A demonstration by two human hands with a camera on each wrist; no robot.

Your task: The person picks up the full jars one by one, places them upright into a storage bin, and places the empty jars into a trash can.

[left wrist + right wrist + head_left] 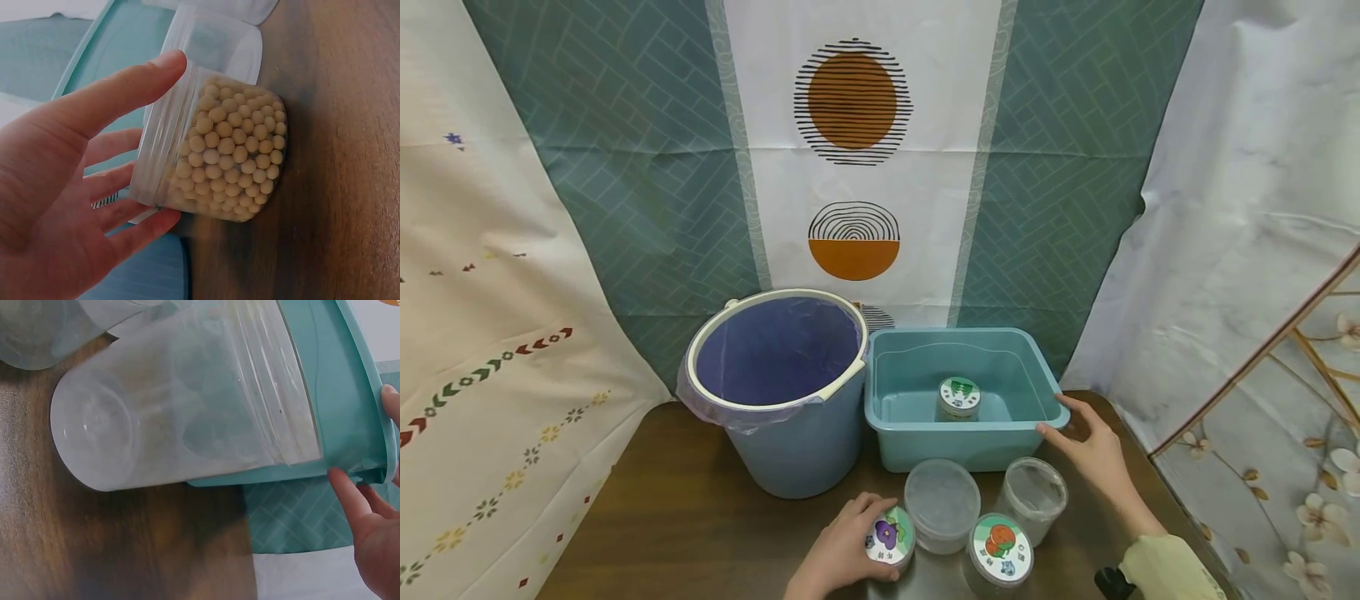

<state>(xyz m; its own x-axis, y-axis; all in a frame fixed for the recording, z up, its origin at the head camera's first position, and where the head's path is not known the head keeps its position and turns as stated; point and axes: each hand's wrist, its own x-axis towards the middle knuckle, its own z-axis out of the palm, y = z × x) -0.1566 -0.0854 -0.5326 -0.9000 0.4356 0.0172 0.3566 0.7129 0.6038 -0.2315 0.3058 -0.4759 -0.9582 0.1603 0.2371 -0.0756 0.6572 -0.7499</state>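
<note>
My left hand (847,546) grips a clear jar of round beige beans (231,147) by its lid (890,536), which bears a purple vegetable picture. In the left wrist view the thumb lies on one side of the lid and the fingers on the other. At the front right corner of a teal plastic basin (955,446), my right hand (1093,446) holds the rim between thumb and fingers. One jar with a green-pictured lid (960,393) stands inside the basin. Close to the right hand is an uncapped clear jar (169,419).
A blue bucket (797,454) with a cream rim and a purple bag liner stands left of the basin. In front of the basin are a frosted-lid container (942,500) and a jar with a tomato-pictured lid (1000,550). Patterned curtains (1060,167) surround the wooden table (685,517).
</note>
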